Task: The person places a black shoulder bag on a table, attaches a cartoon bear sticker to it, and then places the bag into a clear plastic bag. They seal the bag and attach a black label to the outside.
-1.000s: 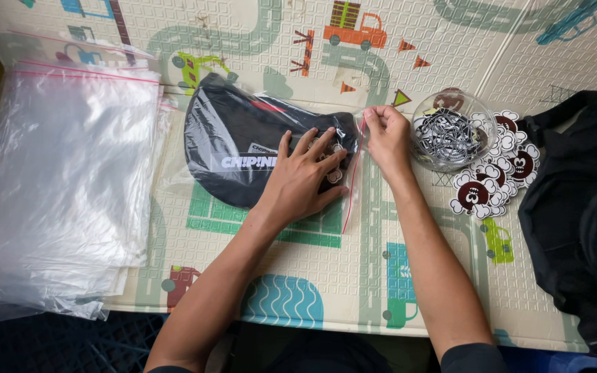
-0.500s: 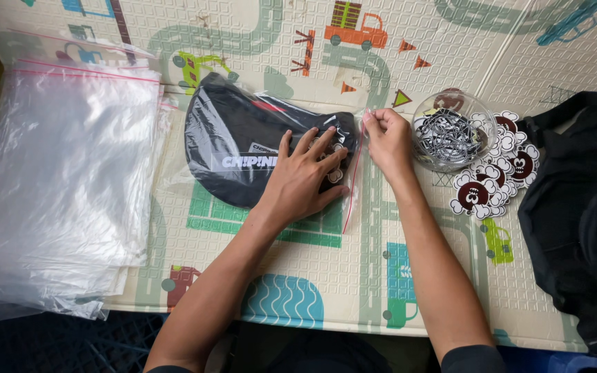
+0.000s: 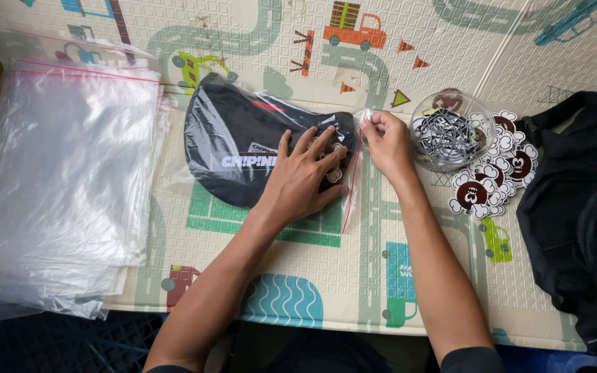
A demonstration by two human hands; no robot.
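The left hand [image 3: 303,181] presses flat, fingers spread, on the black pouch [image 3: 243,141] inside a clear zip bag [image 3: 351,181]; the right hand [image 3: 385,140] pinches the bag's top corner.

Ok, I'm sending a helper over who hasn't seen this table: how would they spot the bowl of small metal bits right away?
Start at the road-print play mat and find the bagged black pouch under the left hand. Just past the right hand stands a clear round bowl of silvery chains. Unlike the flat cartoon stickers beside it, it is see-through and raised.
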